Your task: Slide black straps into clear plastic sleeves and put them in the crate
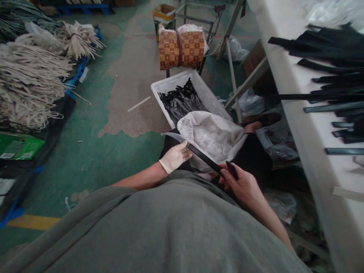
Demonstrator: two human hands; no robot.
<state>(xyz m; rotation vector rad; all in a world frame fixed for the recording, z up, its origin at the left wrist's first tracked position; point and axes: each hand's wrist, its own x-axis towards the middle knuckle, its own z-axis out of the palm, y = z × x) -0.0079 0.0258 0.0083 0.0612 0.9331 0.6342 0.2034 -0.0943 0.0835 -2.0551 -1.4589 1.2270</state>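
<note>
While the right hand (241, 184) is gripping a black strip (203, 155), the gloved left hand (174, 157) is pinching it farther along, beside a white sack (234, 132), other strips (332, 47) lying by the desk's (321, 132) left edge

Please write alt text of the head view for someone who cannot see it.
A gloved left hand and bare right hand hold a black strip beside a white bag. Beyond is a white bin of black strips; more lie on the table at right.

Workshop: pallets (82, 9), piled cords (31, 76), worktable (321, 170)
</note>
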